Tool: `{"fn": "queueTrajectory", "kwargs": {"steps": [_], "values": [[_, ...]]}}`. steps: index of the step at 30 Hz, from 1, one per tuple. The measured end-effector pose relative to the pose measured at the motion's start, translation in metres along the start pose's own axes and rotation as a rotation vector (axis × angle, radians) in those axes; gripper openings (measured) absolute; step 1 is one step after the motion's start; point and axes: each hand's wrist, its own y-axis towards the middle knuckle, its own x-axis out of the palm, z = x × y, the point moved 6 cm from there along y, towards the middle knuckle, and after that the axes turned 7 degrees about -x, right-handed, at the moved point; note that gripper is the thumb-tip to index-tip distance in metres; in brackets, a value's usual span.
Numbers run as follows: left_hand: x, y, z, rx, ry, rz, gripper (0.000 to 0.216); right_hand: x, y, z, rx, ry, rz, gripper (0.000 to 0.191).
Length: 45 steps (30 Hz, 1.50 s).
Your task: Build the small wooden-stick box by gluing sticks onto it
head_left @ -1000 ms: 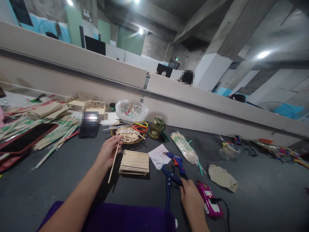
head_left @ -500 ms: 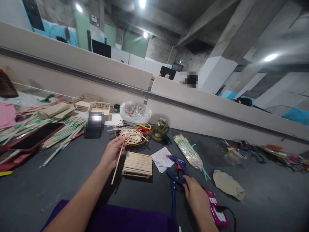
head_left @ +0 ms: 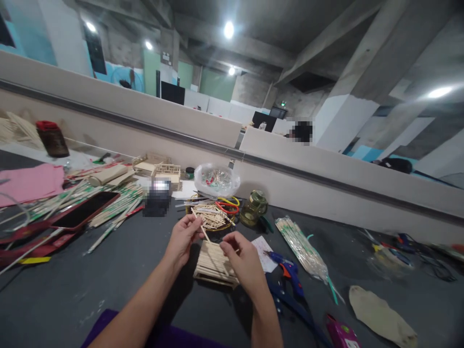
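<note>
My left hand (head_left: 184, 239) pinches a thin wooden stick (head_left: 205, 232) between thumb and fingers. The stick slants down to the right, over the far edge of a small slatted stick platform (head_left: 210, 263) standing on the table. Across the platform's right side is my right hand (head_left: 246, 261), fingers curled and thumb close to the forefinger; whether anything sits between those tips I cannot make out. Behind my hands a basket of cut sticks (head_left: 213, 217) holds scissors with red and yellow handles (head_left: 228, 205). A blue glue gun (head_left: 288, 270) and a blue-handled cutter (head_left: 293, 302) lie to the right.
Bundled sticks in plastic (head_left: 302, 246), a green jar (head_left: 254, 208) and a bag of scraps (head_left: 217, 179) stand farther back. Leftward lie a phone (head_left: 87, 210), loose sticks (head_left: 116, 205) and small stick furniture (head_left: 166, 174). A purple power strip (head_left: 342, 331) is at front right.
My right hand has left the blue cutter and moved left to the platform. The stick in my left hand has swung from leaning down-left to down-right. The view has shifted left.
</note>
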Motion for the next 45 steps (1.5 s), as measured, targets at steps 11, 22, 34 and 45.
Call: {"fn": "queueTrajectory", "kwargs": {"steps": [11,22,34,45], "values": [[0.008,-0.006,0.005,0.072,0.051,-0.060,0.031,-0.027,-0.006,0.039,0.043,0.161,0.270,0.021],[0.046,-0.034,0.002,0.089,0.417,-0.420,0.019,-0.047,-0.014,0.044,0.108,0.931,0.562,0.026],[-0.014,0.005,-0.001,-0.108,0.539,-0.148,0.017,-0.046,-0.018,0.048,0.203,0.669,0.440,0.037],[-0.001,-0.005,-0.036,-0.354,0.635,-0.296,0.043,-0.005,-0.012,0.026,0.224,0.579,0.160,0.037]]}}
